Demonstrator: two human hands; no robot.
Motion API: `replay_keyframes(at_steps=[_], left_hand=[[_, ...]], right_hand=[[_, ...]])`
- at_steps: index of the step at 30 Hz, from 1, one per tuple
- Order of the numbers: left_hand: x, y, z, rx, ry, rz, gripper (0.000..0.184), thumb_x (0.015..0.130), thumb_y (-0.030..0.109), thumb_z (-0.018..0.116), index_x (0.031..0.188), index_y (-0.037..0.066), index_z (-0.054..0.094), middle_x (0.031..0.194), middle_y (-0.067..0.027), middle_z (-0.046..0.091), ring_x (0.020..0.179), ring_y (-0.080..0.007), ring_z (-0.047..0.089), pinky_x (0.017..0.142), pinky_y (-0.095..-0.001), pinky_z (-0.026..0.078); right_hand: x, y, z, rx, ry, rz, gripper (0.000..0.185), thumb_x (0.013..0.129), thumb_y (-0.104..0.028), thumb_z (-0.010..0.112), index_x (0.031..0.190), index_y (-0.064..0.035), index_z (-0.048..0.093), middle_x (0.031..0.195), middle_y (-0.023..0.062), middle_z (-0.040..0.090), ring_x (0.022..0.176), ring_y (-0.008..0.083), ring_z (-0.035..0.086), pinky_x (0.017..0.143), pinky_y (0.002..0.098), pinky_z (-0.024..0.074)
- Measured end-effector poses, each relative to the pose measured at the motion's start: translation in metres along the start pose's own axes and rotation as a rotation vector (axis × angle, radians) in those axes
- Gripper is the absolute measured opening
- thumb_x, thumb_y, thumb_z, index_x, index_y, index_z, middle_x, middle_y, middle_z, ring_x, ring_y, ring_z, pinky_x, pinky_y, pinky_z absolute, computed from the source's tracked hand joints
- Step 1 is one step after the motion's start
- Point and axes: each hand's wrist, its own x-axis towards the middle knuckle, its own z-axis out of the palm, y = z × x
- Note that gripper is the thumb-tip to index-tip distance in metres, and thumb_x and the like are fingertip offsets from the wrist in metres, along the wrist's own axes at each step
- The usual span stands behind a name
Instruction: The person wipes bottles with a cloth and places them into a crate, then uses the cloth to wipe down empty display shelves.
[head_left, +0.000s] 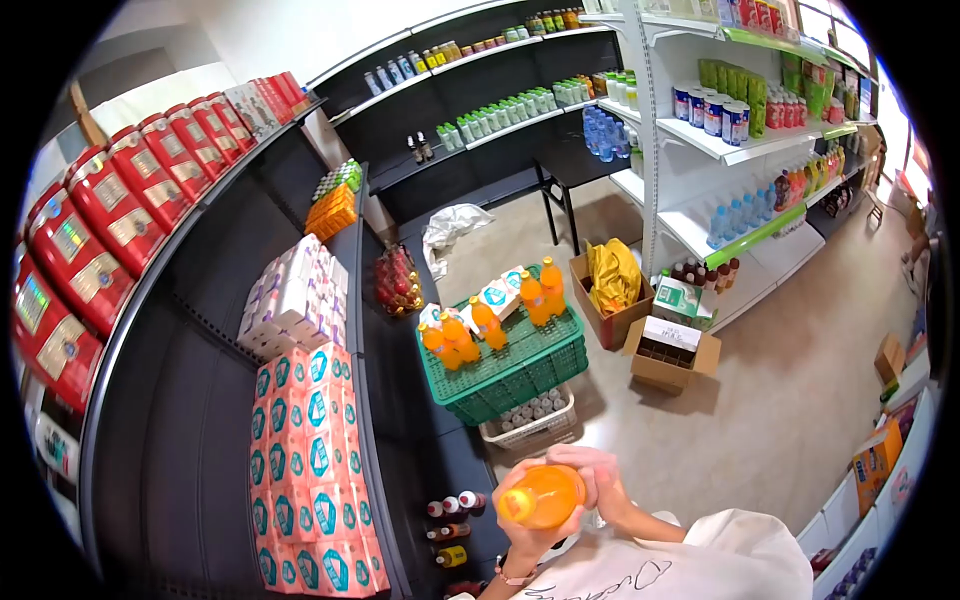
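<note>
A bottle of orange drink (555, 495) with a yellow-orange cap is held close to my body, its cap end tilted toward the camera. My left hand (530, 537) wraps around it from below and the left side. Against its far right side, my right hand (598, 474) curls with the fingers over the back; its fingertips are partly hidden. Beyond my hands stands an upturned-looking green plastic crate (500, 385). Several similar orange bottles (488, 325) stand on top, beside white-and-teal packs (500, 293).
Under the green crate is a white basket (530, 430) of bottles. Cardboard boxes (672, 365) stand on the floor to its right. Dark shelving with pink tissue packs (315, 470) and red tins (115, 215) runs along the left. White shelves (690, 215) rise at right.
</note>
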Motion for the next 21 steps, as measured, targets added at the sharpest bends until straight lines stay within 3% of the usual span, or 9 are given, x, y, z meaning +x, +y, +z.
replay_keyframes(at_steps=[3, 5, 8, 10, 12, 14, 17, 20, 21], left_hand=[[0.025, -0.024, -0.004, 0.053, -0.068, 0.127, 0.088, 0.059, 0.017, 0.088, 0.128, 0.008, 0.035, 0.116, -0.0219, 0.054, 0.103, -0.0334, 0.058, 0.087, -0.0437, 0.050], [0.039, -0.060, -0.002, -0.041, -0.061, 0.163, 0.088, 0.059, 0.017, 0.088, 0.128, 0.010, 0.035, 0.117, -0.0219, 0.052, 0.103, -0.0335, 0.058, 0.087, -0.0437, 0.051], [0.061, -0.116, 0.002, -0.210, -0.109, 0.221, 0.090, 0.065, 0.019, 0.086, 0.131, 0.015, 0.025, 0.122, -0.0234, 0.043, 0.108, -0.0314, 0.052, 0.088, -0.0409, 0.052], [0.090, -0.149, 0.007, -0.278, -0.126, 0.247, 0.084, 0.067, 0.017, 0.087, 0.132, 0.015, 0.034, 0.123, -0.0193, 0.049, 0.111, -0.0341, 0.053, 0.089, -0.0453, 0.051], [0.125, -0.174, -0.005, -0.080, -0.287, 0.285, 0.078, 0.067, 0.028, 0.087, 0.126, 0.013, 0.038, 0.117, -0.0170, 0.055, 0.104, -0.0365, 0.057, 0.089, -0.0488, 0.049], [0.157, -0.191, -0.008, -0.138, -0.338, 0.182, 0.067, 0.066, 0.028, 0.086, 0.118, 0.011, 0.048, 0.110, -0.0142, 0.061, 0.100, -0.0340, 0.061, 0.090, -0.0461, 0.049], [0.214, -0.212, -0.034, 0.096, -0.667, 0.079, 0.058, 0.066, 0.029, 0.083, 0.112, 0.006, 0.057, 0.113, -0.0161, 0.064, 0.100, -0.0316, 0.063, 0.092, -0.0412, 0.050], [0.250, -0.223, -0.047, 0.366, -0.774, -0.217, 0.048, 0.070, 0.032, 0.080, 0.110, 0.010, 0.065, 0.117, -0.0170, 0.064, 0.101, -0.0325, 0.065, 0.089, -0.0373, 0.052], [0.259, -0.232, -0.052, 0.429, -0.841, -0.366, 0.052, 0.073, 0.035, 0.078, 0.119, 0.015, 0.063, 0.122, -0.0195, 0.061, 0.104, -0.0337, 0.064, 0.085, -0.0361, 0.053]], right_hand=[[0.029, 0.045, -0.016, -0.075, 0.039, 0.232, 0.065, 0.098, -0.050, 0.032, 0.116, 0.0049, 0.061, 0.105, 0.0112, 0.064, 0.101, 0.0185, 0.058, 0.092, 0.0318, 0.0441], [0.069, 0.033, -0.019, -0.040, 0.057, 0.391, 0.063, 0.098, -0.052, 0.034, 0.120, 0.0021, 0.059, 0.107, 0.0105, 0.064, 0.102, 0.0174, 0.059, 0.091, 0.0315, 0.0458], [0.108, 0.078, -0.035, 0.531, 0.194, 0.839, 0.059, 0.098, -0.053, 0.038, 0.126, -0.0033, 0.054, 0.114, 0.0090, 0.063, 0.103, 0.0173, 0.061, 0.092, 0.0321, 0.0491], [0.136, 0.106, -0.050, 0.888, 0.090, 0.875, 0.049, 0.100, -0.047, 0.040, 0.126, -0.0076, 0.052, 0.117, 0.0079, 0.062, 0.103, 0.0197, 0.062, 0.091, 0.0346, 0.0510], [0.153, 0.142, -0.056, 0.746, 0.207, 0.925, 0.043, 0.099, -0.044, 0.047, 0.122, -0.0086, 0.053, 0.112, 0.0077, 0.063, 0.099, 0.0177, 0.062, 0.085, 0.0326, 0.0538], [0.177, 0.167, -0.057, 0.751, 0.283, 0.887, 0.044, 0.099, -0.046, 0.046, 0.120, -0.0092, 0.054, 0.111, 0.0080, 0.062, 0.098, 0.0170, 0.063, 0.082, 0.0306, 0.0545], [0.219, 0.188, -0.061, 0.606, 0.258, 0.973, 0.044, 0.099, -0.047, 0.045, 0.120, -0.0096, 0.053, 0.110, 0.0080, 0.062, 0.097, 0.0174, 0.063, 0.082, 0.0297, 0.0544], [0.250, 0.224, -0.057, 0.485, 0.298, 0.961, 0.045, 0.099, -0.048, 0.044, 0.122, -0.0102, 0.052, 0.107, 0.0074, 0.062, 0.095, 0.0174, 0.063, 0.080, 0.0289, 0.0546], [0.255, 0.245, -0.057, 0.477, 0.326, 0.953, 0.047, 0.099, -0.049, 0.043, 0.124, -0.0099, 0.049, 0.104, 0.0072, 0.062, 0.093, 0.0175, 0.063, 0.077, 0.0299, 0.0552]])
